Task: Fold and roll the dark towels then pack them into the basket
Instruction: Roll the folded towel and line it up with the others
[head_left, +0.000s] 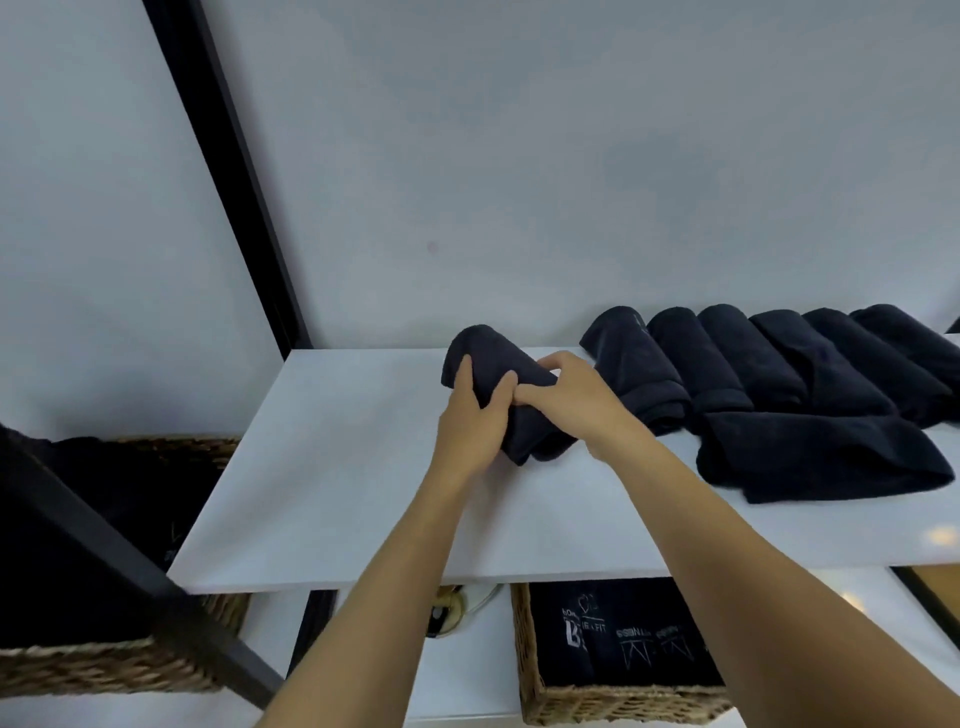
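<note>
So, rolled dark towel (484, 347) gripped by left hand (471, 422) at 9 o'clock, right hand (567, 396) at 3, white shelf (322, 467), grey wall (519, 156)

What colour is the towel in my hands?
Dark navy, nearly black, plain towel, seen in the head view.
</note>
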